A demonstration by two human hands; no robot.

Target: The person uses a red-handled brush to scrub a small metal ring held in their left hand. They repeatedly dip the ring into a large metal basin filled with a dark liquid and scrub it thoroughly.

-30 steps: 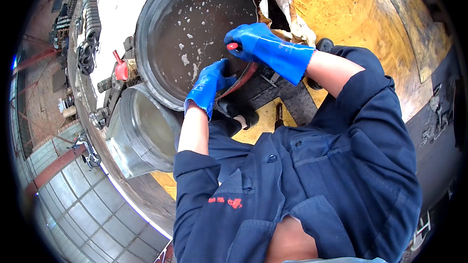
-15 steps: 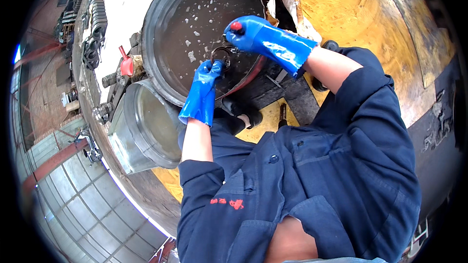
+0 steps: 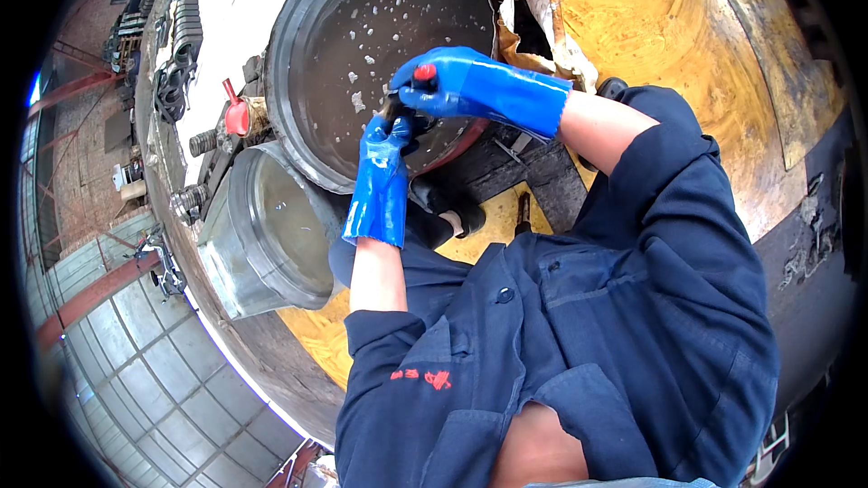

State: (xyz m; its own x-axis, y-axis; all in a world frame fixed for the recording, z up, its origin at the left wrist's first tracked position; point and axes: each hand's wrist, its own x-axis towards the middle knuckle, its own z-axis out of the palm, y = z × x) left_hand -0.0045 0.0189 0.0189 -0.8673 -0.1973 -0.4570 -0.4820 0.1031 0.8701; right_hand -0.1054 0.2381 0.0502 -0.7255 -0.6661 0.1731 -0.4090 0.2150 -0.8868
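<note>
Tub (image 3: 278, 99), wide, round and dark-walled, holds murky brown-grey liquid (image 3: 334, 45) with pale foam flecks (image 3: 358, 102) scattered on its surface. At its lower left sits a smaller grey bucket (image 3: 217, 248), with cloudy, paler liquid (image 3: 289, 217) inside. On the tub's upper right, torn pale sheeting (image 3: 553, 14) surrounds a dark hollow whose contents cannot be made out.

A person in dark blue workwear has both hands, in long blue gloves (image 3: 515, 99), over the near right part of the tub's mouth. The right hand (image 3: 443, 81) grips a red-ended tool (image 3: 424, 73); its working end is hidden. The left hand (image 3: 383, 149) pinches a dark part (image 3: 419, 125), mostly covered by the gloves, just beneath the right hand.

The tub's near rim passes close below the hands. Open liquid spreads left of and beyond them; the torn sheeting crowds the right side. A red scoop (image 3: 237, 117) lies outside the left rim, near a ridged metal piece (image 3: 202, 145).

Half a second ago the hands were apart and the dark part showed as a ring in the left fingers; now the hands are together and cover most of it.
</note>
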